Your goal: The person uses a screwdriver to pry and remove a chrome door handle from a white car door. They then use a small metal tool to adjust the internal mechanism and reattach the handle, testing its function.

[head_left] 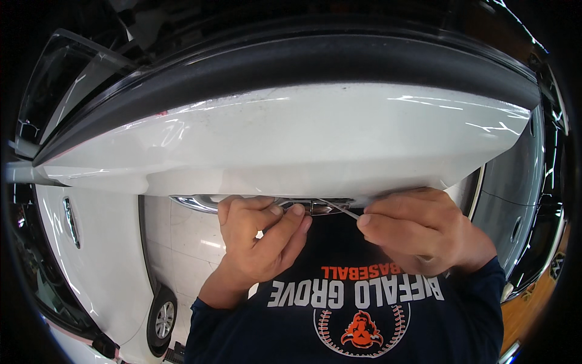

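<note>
A glossy white door panel [315, 133], smoothly curved and marked by streaks of reflected light, was stretched across the view, and it was bordered at the top by a broad matt black strip [315, 57]. Along its lower edge a curved chrome handle [197, 205], mirror-like in its surface, was seen just in front of the person. The fingers of the left hand [257, 233] were bent and laid at this handle; whether it was firmly gripped could not be told. By the right hand [418, 224] a thin, straight metallic rod [342, 209] was pinched between thumb and fingers, with its far end directed to the handle. A dark cloth shirt [254, 333] was worn. To the left, pale smooth floor tiles [182, 230] and a round spoked wheel [163, 318] were shown; to the right, a shiny grey car [506, 200].
</note>
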`<control>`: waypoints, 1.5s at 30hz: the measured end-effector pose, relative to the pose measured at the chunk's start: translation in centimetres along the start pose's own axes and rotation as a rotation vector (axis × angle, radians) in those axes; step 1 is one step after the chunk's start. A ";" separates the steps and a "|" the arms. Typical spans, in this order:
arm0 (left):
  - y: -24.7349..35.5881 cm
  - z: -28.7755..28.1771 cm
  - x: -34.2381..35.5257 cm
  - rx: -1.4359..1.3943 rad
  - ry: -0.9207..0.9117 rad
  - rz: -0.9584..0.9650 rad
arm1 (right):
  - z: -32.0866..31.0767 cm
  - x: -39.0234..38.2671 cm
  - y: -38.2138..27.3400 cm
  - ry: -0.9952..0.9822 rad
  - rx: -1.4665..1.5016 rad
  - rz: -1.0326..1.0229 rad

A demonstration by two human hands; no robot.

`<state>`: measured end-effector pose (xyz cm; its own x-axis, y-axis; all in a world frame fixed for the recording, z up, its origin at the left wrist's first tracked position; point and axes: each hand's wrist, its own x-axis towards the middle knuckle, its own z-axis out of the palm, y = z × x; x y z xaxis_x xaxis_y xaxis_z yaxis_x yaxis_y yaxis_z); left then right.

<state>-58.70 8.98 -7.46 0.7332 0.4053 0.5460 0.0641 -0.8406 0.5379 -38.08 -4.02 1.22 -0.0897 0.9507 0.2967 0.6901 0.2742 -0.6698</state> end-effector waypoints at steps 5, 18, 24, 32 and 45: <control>0.4 0.6 -0.4 0.007 0.004 -0.014 | -0.8 -0.8 -0.2 0.018 0.005 0.006; 1.2 1.8 -1.1 0.225 -0.029 0.017 | -0.4 -0.6 0.1 0.074 0.044 0.037; 1.1 1.6 -1.1 0.184 -0.015 0.016 | 0.6 -0.8 0.2 0.112 -0.028 -0.032; 0.9 1.8 -1.0 0.159 0.035 0.026 | 0.2 -0.2 0.1 0.023 0.013 0.049; 1.4 1.8 -0.6 0.126 0.032 0.007 | 0.4 -1.3 -0.3 0.097 -0.110 -0.071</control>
<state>-57.78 6.96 -8.21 0.7124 0.4088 0.5704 0.1448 -0.8810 0.4505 -38.47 -5.24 0.72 -0.0753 0.9097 0.4083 0.7593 0.3178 -0.5679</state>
